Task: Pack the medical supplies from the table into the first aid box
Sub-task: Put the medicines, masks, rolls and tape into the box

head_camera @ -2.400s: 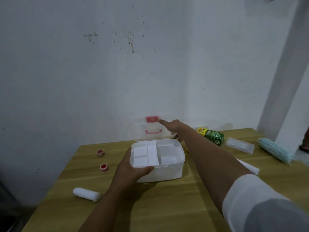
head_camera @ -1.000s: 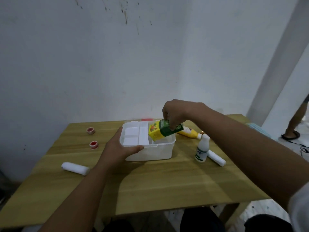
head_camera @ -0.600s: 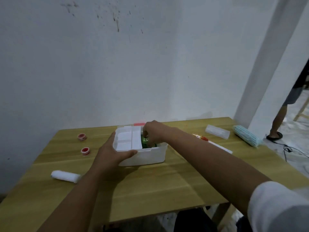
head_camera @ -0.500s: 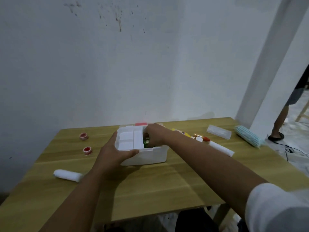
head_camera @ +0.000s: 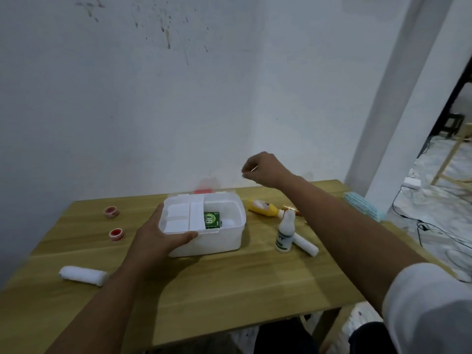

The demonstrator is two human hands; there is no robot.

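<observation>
White first aid box (head_camera: 204, 240) gripped by left hand (head_camera: 158, 238) | right hand (head_camera: 263, 168) raised, loosely curled, empty

Single head-worn wide-angle view, looking forward and down from the near edge of the table (head_camera: 229, 290) toward the wall (head_camera: 178, 98) behind it. Both forearms enter from the bottom of frame, at arm's length. The box (head_camera: 217, 241) sits near centre. Right edge takes in a pillar (head_camera: 398, 98) and floor beyond. No second view.
</observation>
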